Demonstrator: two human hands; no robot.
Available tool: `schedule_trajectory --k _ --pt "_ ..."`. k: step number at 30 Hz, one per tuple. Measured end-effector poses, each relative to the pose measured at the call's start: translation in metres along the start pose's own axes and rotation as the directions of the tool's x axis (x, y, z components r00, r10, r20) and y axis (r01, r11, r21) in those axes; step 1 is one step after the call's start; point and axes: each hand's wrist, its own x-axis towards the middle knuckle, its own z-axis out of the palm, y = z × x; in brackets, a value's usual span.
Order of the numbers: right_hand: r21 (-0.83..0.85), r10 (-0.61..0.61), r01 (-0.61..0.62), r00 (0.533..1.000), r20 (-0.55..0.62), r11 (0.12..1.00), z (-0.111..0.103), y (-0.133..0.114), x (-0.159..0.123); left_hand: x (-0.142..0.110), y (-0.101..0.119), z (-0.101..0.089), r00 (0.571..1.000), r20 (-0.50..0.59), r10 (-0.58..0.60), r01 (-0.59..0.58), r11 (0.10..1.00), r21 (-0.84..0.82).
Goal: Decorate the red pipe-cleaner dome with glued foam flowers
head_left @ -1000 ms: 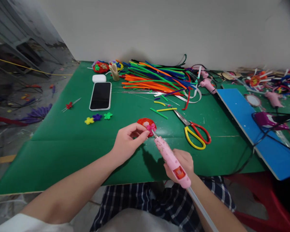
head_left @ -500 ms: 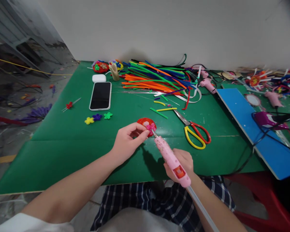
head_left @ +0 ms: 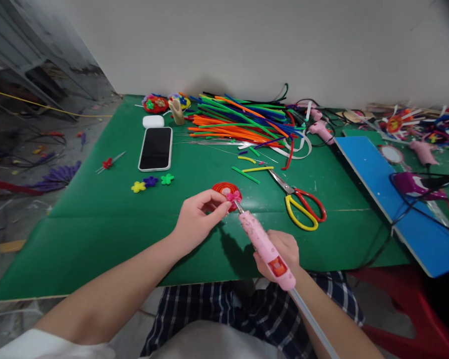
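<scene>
Left hand [head_left: 200,218]: pinches pink flower [head_left: 232,196]
Right hand [head_left: 287,248]: grips glue gun [head_left: 263,243]
Gun axis: nozzle [head_left: 239,206] points forward-left, at the flower

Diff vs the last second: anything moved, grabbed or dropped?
No visible change: nothing taken hold of or let go. Left hand still pinches the pink flower; right hand still grips the glue gun, nozzle at the flower. Scissors, phone and the yellow, blue and green flowers stayed put.
</scene>
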Motion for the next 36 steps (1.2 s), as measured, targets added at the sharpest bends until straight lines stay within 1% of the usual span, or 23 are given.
schedule_trajectory --k 6,13,23,31,36 --pt "-0.002 0.004 -0.004 1.0 -0.006 1.0 -0.0004 -0.0008 0.0008 -0.0003 -0.0009 0.0003 1.0 0.004 0.001 -0.001 1.0 -0.02" --pt "0.034 0.018 -0.018 1.0 -0.009 0.999 0.0002 0.0002 -0.0013 -0.0003 -0.0006 0.0006 1.0 0.016 0.003 -0.002 0.999 -0.054" --pt "-0.035 0.015 -0.015 1.0 0.011 0.999 -0.0011 -0.0023 0.0029 -0.0008 -0.0003 0.0007 1.0 0.029 0.009 -0.007 0.997 -0.076" --pt "-0.049 0.02 -0.02 1.0 0.0 0.999 -0.0009 -0.0032 0.0042 0.0004 -0.0008 0.0008 0.999 0.033 0.03 -0.028 0.996 -0.086" --pt "-0.019 0.026 -0.026 1.0 0.0 0.999 -0.0006 -0.0023 0.0035 0.0001 -0.001 0.0009 0.999 0.027 0.041 -0.038 0.996 -0.083"
